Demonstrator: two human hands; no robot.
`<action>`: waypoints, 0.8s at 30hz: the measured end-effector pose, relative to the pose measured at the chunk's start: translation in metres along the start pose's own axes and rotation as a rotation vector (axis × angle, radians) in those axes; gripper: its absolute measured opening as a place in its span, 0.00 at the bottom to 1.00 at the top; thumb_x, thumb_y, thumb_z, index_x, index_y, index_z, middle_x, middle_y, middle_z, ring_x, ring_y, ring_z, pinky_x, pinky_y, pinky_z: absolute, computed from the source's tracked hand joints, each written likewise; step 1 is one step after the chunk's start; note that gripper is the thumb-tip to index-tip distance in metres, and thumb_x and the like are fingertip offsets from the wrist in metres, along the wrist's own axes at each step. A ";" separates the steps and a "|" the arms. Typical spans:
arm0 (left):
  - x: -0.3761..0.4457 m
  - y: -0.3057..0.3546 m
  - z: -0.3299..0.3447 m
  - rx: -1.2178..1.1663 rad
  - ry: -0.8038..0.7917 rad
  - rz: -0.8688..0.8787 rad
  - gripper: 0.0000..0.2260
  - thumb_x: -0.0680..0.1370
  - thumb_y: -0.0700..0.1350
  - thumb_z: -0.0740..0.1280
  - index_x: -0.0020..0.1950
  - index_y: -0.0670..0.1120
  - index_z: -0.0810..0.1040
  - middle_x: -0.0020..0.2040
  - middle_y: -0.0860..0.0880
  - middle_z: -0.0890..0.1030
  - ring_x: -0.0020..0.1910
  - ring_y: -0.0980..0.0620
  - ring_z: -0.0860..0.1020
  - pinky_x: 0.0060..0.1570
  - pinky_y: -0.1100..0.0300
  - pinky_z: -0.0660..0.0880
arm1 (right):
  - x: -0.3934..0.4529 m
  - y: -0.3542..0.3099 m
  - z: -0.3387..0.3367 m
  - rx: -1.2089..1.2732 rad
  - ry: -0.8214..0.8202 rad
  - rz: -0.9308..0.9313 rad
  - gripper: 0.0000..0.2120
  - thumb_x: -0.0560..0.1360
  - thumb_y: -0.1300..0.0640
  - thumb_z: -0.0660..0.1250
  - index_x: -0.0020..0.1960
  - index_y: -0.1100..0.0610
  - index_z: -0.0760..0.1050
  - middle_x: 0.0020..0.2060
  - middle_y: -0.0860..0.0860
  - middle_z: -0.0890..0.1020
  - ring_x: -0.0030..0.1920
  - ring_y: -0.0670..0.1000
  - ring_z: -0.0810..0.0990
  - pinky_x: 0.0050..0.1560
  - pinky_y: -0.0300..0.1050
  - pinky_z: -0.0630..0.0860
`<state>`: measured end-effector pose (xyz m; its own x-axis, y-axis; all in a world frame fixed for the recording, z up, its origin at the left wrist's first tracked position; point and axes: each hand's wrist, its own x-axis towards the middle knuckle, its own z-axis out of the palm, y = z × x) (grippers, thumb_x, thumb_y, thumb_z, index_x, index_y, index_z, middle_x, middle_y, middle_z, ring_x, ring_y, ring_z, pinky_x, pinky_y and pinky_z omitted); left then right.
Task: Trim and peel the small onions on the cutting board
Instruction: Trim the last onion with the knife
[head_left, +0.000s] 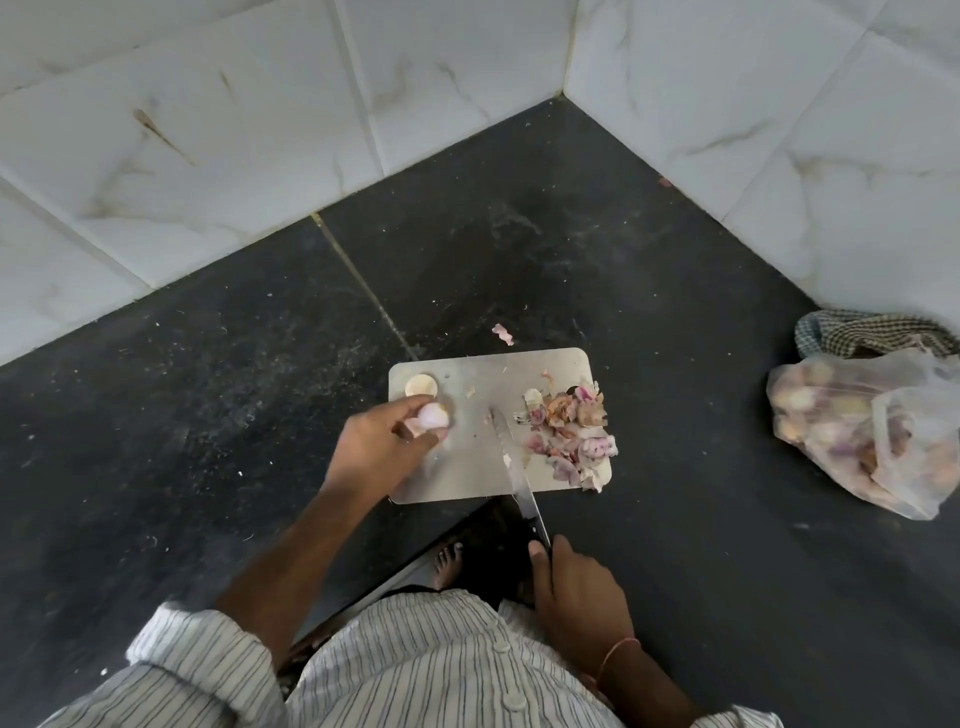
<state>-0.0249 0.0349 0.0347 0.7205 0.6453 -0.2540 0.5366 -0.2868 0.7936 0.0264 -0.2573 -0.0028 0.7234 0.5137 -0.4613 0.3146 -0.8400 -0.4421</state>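
A steel cutting board (483, 376) lies on the dark countertop. My left hand (382, 447) holds a small pale pink peeled onion (432, 415) at the board's left edge. Just beyond it on the board rests another peeled, whitish onion (421, 385). My right hand (576, 597) grips the dark handle of a knife (511, 462), whose blade lies across the board's middle with the tip pointing away from me. A heap of onion skins and trimmed ends (569, 436) covers the board's right side.
A clear plastic bag of small onions (862, 431) sits at the right, with a checked cloth (872, 332) behind it against the tiled wall (779, 130). One stray peel (503, 334) lies beyond the board. My bare foot (448, 564) shows below the counter edge.
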 end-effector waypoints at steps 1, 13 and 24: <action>0.003 0.002 0.006 0.044 -0.043 0.031 0.19 0.75 0.54 0.81 0.65 0.63 0.85 0.53 0.62 0.85 0.44 0.61 0.82 0.50 0.64 0.77 | 0.000 -0.001 -0.001 -0.010 0.016 0.017 0.17 0.86 0.38 0.48 0.46 0.47 0.65 0.36 0.48 0.80 0.40 0.55 0.84 0.41 0.52 0.79; 0.022 0.007 0.072 0.449 -0.253 0.265 0.22 0.83 0.56 0.69 0.77 0.53 0.77 0.63 0.50 0.81 0.61 0.48 0.80 0.57 0.57 0.72 | -0.008 -0.003 -0.013 0.030 0.095 0.018 0.20 0.83 0.33 0.43 0.54 0.45 0.67 0.35 0.48 0.81 0.35 0.51 0.82 0.37 0.56 0.80; 0.029 0.006 0.068 0.490 -0.293 0.277 0.16 0.84 0.54 0.69 0.68 0.50 0.82 0.55 0.50 0.81 0.54 0.49 0.80 0.49 0.55 0.68 | -0.008 -0.021 -0.016 0.076 0.049 0.028 0.14 0.87 0.40 0.51 0.52 0.47 0.69 0.35 0.48 0.80 0.34 0.48 0.80 0.36 0.52 0.78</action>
<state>0.0284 0.0038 -0.0053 0.9144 0.3002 -0.2717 0.4022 -0.7508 0.5240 0.0237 -0.2465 0.0225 0.7612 0.4792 -0.4371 0.2474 -0.8374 -0.4873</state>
